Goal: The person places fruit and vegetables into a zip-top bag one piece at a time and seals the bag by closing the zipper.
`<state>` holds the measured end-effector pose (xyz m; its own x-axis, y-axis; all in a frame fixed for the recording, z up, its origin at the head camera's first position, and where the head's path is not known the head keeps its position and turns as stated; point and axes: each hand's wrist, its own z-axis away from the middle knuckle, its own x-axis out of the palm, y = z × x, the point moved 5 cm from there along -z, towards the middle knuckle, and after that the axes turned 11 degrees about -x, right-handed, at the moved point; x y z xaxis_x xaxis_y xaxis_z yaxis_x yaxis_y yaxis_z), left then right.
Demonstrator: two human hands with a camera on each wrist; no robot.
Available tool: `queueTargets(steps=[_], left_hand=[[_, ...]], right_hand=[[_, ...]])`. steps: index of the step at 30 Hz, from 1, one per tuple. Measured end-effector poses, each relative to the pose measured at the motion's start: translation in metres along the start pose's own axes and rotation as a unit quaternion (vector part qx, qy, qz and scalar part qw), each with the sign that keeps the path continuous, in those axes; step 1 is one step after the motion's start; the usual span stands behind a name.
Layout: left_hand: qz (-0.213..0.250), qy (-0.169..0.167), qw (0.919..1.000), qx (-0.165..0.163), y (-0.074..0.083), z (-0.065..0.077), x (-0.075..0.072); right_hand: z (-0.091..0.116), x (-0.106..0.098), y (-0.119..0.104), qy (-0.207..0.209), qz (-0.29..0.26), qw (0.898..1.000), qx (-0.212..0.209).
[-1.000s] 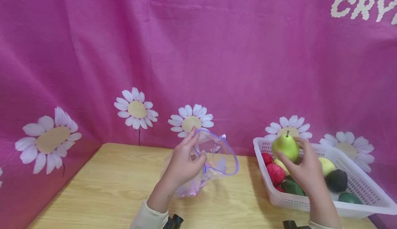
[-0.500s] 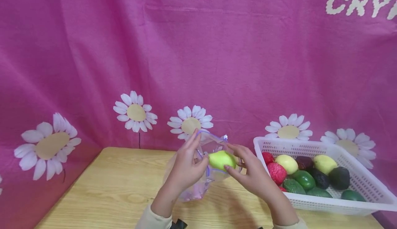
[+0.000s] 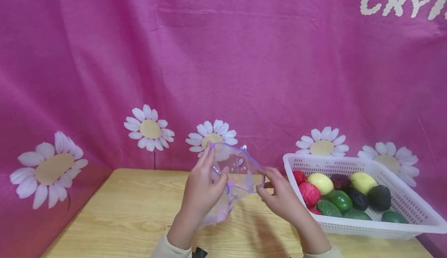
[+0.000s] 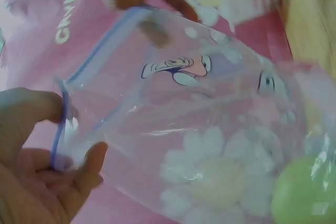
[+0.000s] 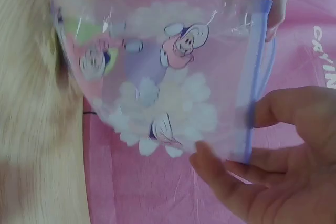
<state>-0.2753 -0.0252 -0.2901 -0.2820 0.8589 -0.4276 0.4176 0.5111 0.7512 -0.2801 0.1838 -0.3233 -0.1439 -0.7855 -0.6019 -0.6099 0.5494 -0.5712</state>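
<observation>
A clear zip bag [image 3: 237,172] with a purple rim and printed cartoon figures stands with its mouth spread. My left hand [image 3: 202,184] pinches the left side of its rim. Opposite it, my right hand [image 3: 283,194] holds the rim's right side between thumb and fingers. Through the film in the left wrist view shows a green pear [image 4: 304,190], low in the bag. The head view hides the pear. In the right wrist view the bag [image 5: 157,66] stretches between both hands.
A white plastic basket [image 3: 415,211] on the right holds avocados, a green pepper [image 3: 340,200], yellow fruits [image 3: 320,183] and red fruits [image 3: 309,194]. The wooden table [image 3: 132,211] ends at a pink cloth [image 3: 244,68] with printed daisies.
My right hand carried the pear left from above the basket into the bag and let it go. It now grips the bag's right rim. My left hand has kept its hold.
</observation>
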Motion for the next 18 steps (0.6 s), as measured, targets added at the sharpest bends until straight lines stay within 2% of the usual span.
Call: queueTargets(steps=[2, 4, 6, 9, 11, 14, 16, 18], left_hand=[[-0.058, 0.025, 0.9980, 0.001, 0.004, 0.004, -0.002], [-0.112, 0.032, 0.9931, 0.011, 0.010, 0.009, -0.003], [-0.156, 0.017, 0.9874, 0.023, 0.017, 0.013, -0.003], [-0.180, -0.021, 0.9827, 0.041, 0.024, 0.018, -0.002], [-0.163, -0.051, 0.9844, 0.043, 0.024, 0.017, -0.002], [-0.098, -0.092, 0.9903, 0.034, 0.019, 0.014, -0.002], [-0.052, -0.117, 0.9916, 0.019, 0.014, 0.011, -0.002], [-0.010, -0.136, 0.9906, 0.002, 0.011, 0.008, -0.003]], right_hand=[[-0.002, 0.001, -0.002, 0.014, -0.038, 0.999, 0.014], [-0.004, 0.001, -0.003, 0.026, -0.055, 0.998, 0.023], [-0.006, 0.000, -0.005, 0.031, -0.049, 0.998, 0.027], [-0.009, -0.004, -0.004, 0.029, -0.024, 0.999, 0.027], [-0.011, -0.010, -0.002, 0.024, -0.006, 1.000, 0.017], [-0.012, -0.025, 0.001, 0.025, 0.009, 0.999, -0.018], [-0.012, -0.038, 0.005, 0.040, 0.018, 0.998, -0.044], [-0.010, -0.053, 0.012, 0.064, 0.038, 0.996, -0.049]])
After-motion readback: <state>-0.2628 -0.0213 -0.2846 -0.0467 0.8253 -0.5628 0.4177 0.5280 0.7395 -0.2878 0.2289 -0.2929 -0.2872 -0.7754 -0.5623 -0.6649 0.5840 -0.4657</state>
